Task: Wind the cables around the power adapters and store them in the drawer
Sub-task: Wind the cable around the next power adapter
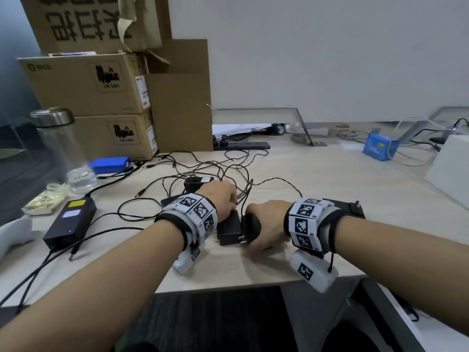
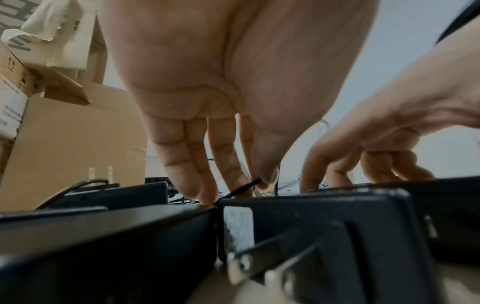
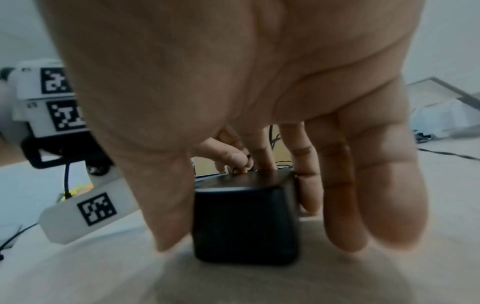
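Observation:
Two small black power adapters lie side by side near the desk's front edge. My right hand (image 1: 253,226) grips the right adapter (image 3: 244,236), thumb on one side, fingers on the other, index fingertip on its top. My left hand (image 2: 259,183) reaches over the left adapter (image 1: 228,228) and pinches a thin black cable (image 2: 246,186) between thumb and fingertip, right at the far end of the adapters. Behind the hands, loose tangled cables (image 1: 215,168) spread over the desk (image 1: 317,174). A third adapter (image 1: 196,181) sits just beyond my left hand, and a fourth (image 1: 347,208) lies partly hidden under my right wrist.
A large black power brick (image 1: 69,222) lies at the left with its own leads. Stacked cardboard boxes (image 1: 96,97), a glass bottle (image 1: 61,146) and a blue battery pack (image 1: 109,165) fill the back left. A power strip (image 1: 241,144) and a blue box (image 1: 379,146) sit farther back.

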